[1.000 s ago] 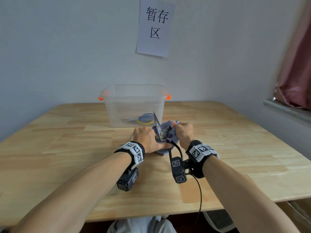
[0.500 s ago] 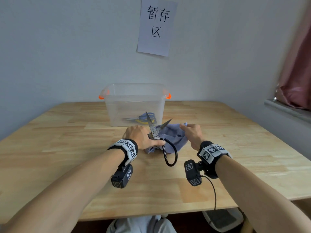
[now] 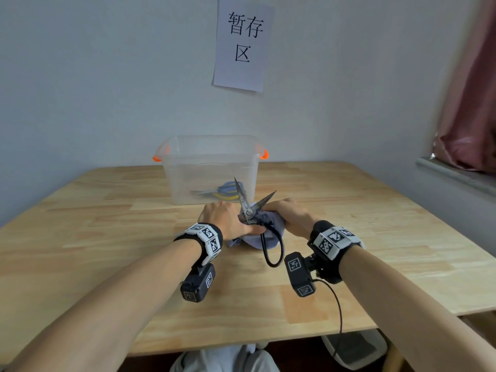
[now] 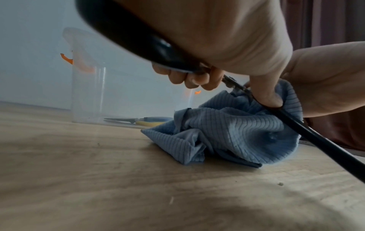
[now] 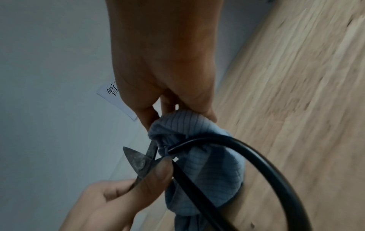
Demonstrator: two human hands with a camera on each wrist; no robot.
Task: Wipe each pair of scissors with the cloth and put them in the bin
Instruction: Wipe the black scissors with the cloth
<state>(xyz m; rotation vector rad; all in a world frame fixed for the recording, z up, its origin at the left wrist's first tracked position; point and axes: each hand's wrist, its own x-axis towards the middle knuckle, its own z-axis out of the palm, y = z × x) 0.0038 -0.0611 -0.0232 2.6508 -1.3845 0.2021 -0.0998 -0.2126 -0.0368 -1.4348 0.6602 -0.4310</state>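
Left hand (image 3: 228, 218) pinches the open, black-handled steel scissors (image 3: 248, 210) at the pivot; right hand (image 3: 290, 213) clutches the soft ribbed blue cloth (image 4: 233, 134), mid-tabletop. Stiff, sharp blades: hold by pivot or loops.

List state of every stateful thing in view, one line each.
black-handled scissors: blades open, tips up, held above the table
blue cloth: crumpled, partly resting on the table
clear bin: lid off, upright
blue-and-yellow scissors: lying flat inside the bin
left hand: holds black-handled scissors near the pivot
right hand: holds blue cloth
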